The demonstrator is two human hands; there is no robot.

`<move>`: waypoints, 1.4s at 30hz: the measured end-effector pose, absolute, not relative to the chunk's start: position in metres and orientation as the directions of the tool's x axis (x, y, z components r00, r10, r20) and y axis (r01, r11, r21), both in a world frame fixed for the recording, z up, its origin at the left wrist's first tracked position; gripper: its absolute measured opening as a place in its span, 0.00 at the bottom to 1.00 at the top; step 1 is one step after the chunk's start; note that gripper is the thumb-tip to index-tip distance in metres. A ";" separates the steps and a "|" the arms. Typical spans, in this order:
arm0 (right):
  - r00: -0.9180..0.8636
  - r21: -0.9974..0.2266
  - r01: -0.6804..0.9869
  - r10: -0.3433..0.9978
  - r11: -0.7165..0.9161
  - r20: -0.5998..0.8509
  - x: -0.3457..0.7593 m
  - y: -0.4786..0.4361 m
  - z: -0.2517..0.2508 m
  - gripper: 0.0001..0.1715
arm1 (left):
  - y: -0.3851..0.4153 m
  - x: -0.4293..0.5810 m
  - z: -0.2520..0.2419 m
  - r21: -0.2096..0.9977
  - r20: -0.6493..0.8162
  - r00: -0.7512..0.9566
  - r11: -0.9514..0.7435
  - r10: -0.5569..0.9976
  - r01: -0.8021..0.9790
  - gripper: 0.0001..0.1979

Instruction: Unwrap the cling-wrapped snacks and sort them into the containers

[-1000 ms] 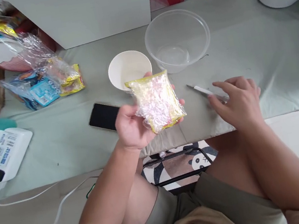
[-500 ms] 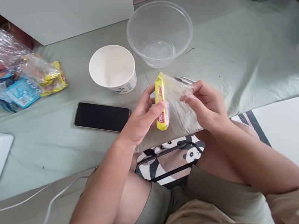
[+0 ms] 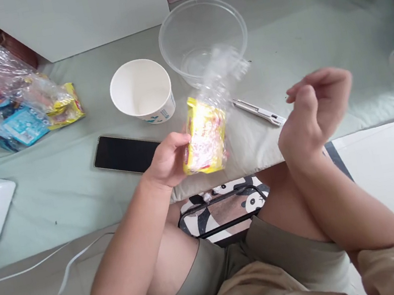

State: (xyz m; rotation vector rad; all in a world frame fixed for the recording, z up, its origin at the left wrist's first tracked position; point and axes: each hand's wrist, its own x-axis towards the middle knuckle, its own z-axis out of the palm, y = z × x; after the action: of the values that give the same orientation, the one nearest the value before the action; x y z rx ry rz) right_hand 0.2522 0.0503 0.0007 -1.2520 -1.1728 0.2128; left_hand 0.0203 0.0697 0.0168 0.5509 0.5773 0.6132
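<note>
L hand [image 3: 167,160] grips noodle pack [image 3: 203,139], R hand [image 3: 317,107] – empty

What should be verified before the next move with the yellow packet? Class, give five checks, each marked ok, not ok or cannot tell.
1. Packet secure: ok; the left hand grips the yellow packet.
2. Other hand free: ok; the right hand is raised and looks empty, though blurred.
3. Outer film off: cannot tell; the clear wrapper is a blur rising from the packet's top.
4. Containers ready: ok; the paper cup and clear bowl stand upright, empty.
5. Blade safe: cannot tell; the cutter lies apart from both hands, its tip too small to read.
</note>
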 end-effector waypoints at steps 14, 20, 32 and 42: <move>-0.226 -0.539 0.590 0.763 0.601 0.605 0.206 0.030 -0.007 0.10 | 0.067 0.022 0.001 0.745 -0.251 0.516 0.504 0.819 -0.437 0.34; -0.273 -0.538 0.600 0.784 0.592 0.558 0.202 0.029 -0.007 0.16 | 0.063 0.025 -0.001 0.776 -0.326 0.518 0.537 0.791 -0.330 0.27; -0.211 -0.523 0.548 0.713 0.652 0.668 0.200 0.029 -0.009 0.15 | 0.064 0.032 0.004 0.731 -0.385 0.428 0.553 0.818 -0.400 0.25; -0.247 -0.441 0.552 0.644 0.708 0.724 0.201 0.026 -0.004 0.09 | 0.064 0.034 0.007 0.731 -0.389 0.339 0.511 0.856 -0.452 0.25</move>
State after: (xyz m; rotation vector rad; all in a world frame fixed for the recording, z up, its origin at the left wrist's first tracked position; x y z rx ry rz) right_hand 0.2011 0.0260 -0.0038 -0.9248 -1.9209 0.1160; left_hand 0.0343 0.0637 0.0066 0.5592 0.8461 0.9119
